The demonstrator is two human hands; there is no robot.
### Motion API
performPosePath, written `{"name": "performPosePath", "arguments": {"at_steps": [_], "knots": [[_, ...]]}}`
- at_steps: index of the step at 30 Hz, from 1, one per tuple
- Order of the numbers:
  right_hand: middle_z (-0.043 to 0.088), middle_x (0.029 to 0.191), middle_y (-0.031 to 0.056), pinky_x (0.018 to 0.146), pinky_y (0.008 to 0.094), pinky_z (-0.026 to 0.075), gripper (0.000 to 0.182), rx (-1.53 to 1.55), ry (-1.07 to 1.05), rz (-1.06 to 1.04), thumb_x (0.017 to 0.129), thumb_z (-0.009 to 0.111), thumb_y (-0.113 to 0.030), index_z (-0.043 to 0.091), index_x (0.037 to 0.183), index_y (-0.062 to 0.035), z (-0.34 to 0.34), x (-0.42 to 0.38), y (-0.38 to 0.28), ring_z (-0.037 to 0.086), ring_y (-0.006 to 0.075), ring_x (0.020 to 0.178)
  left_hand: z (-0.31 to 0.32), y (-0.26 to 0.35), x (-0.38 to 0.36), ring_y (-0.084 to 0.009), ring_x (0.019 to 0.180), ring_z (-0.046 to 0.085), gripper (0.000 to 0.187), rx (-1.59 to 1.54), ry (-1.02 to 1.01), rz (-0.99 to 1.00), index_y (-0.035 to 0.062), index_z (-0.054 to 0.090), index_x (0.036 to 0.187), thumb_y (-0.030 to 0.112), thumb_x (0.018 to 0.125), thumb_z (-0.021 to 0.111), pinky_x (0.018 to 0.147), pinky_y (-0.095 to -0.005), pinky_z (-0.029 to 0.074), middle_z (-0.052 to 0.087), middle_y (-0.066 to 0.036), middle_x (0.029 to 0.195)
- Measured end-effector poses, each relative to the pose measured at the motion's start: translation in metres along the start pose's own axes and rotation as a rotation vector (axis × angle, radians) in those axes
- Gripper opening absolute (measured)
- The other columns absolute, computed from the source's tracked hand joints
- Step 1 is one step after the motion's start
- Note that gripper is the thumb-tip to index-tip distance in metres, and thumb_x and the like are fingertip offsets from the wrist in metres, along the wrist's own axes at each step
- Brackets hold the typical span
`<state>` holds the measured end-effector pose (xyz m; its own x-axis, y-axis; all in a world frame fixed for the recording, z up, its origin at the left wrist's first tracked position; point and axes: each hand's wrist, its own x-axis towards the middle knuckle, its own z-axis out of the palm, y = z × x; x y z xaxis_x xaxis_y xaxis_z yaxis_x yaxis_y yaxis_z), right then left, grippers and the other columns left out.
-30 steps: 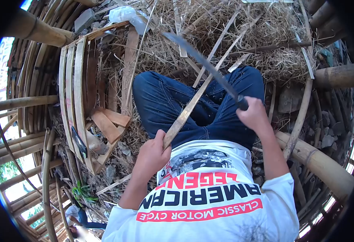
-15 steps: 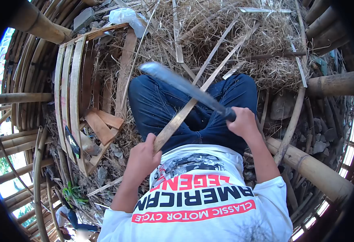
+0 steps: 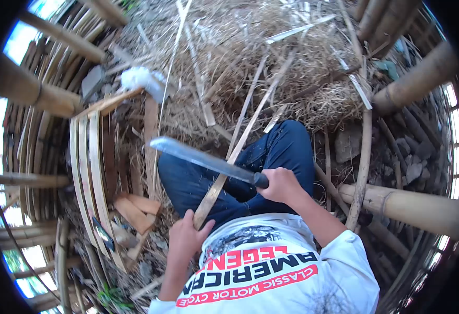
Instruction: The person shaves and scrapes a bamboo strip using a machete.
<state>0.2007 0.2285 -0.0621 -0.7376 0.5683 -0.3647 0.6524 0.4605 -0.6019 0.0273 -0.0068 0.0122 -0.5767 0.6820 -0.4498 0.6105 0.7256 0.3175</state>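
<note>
My left hand [image 3: 185, 234] is closed around the near end of a long bamboo strip [image 3: 212, 198], which slants away across my lap towards the straw. In my right hand [image 3: 280, 185] is the dark handle of a machete [image 3: 203, 158]. Its long grey blade points left and crosses over the strip, overlapping it in this view. Beneath both lie my crossed legs in blue jeans [image 3: 287, 152].
To the left stands a wooden crate [image 3: 85, 167] with pale slats, with short wood pieces [image 3: 137, 209] beside it. Dry shavings [image 3: 240, 57] and loose strips cover the ground ahead. Thick bamboo poles [image 3: 412, 206] jut in from the right. A whitish plastic bag [image 3: 144, 81] lies beyond the crate.
The camera view has shifted and tilted. My right hand and the machete have come nearer to my left hand along the strip; both hands keep their hold.
</note>
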Motion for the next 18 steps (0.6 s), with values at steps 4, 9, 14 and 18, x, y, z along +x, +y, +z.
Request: {"name": "performPosePath", "arguments": {"at_steps": [4,9,14,18], "knots": [[0.071,0.082,0.0194,0.078,0.0482,0.056,0.023,0.036,0.074,0.037,0.071,0.070,-0.030,0.071,0.080,-0.0084,-0.001,0.017,0.023,0.070,0.0383,0.082,0.007,-0.015,0.000,-0.0502,0.074,0.061,0.036,-0.093,-0.016,0.002,0.0016,0.051,0.091,0.032,0.087,0.069,0.064,-0.0549,0.048,0.063,-0.027,0.072],[0.071,0.086,0.0209,0.082,0.0474,0.056,0.026,-0.042,0.172,0.213,0.071,0.070,-0.028,0.072,0.083,-0.0049,-0.031,0.044,0.041,0.070,0.0378,0.086,0.003,-0.013,0.001,-0.0521,0.072,0.057,0.026,-0.103,0.019,0.096,-0.0001,0.049,0.088,0.021,0.089,0.064,0.061,-0.0562,0.044,0.059,-0.029,0.070],[0.071,0.083,0.0216,0.080,0.0483,0.056,0.028,0.004,0.179,0.117,0.071,0.071,-0.031,0.072,0.081,-0.0050,-0.029,0.037,0.028,0.070,0.0384,0.085,-0.011,-0.016,0.004,-0.0314,0.057,0.060,0.019,-0.276,-0.124,-0.008,-0.0002,0.047,0.084,0.013,0.089,0.059,0.054,-0.0437,0.044,0.056,-0.020,0.063],[0.071,0.086,0.0213,0.081,0.0480,0.056,0.027,-0.040,0.101,0.046,0.070,0.071,-0.030,0.072,0.083,-0.0060,-0.023,0.039,0.020,0.071,0.0383,0.085,-0.008,-0.044,0.005,-0.0136,0.058,0.044,0.016,-0.456,-0.285,-0.048,0.0010,0.047,0.085,0.011,0.090,0.059,0.052,-0.0331,0.039,0.047,-0.006,0.062]]}}
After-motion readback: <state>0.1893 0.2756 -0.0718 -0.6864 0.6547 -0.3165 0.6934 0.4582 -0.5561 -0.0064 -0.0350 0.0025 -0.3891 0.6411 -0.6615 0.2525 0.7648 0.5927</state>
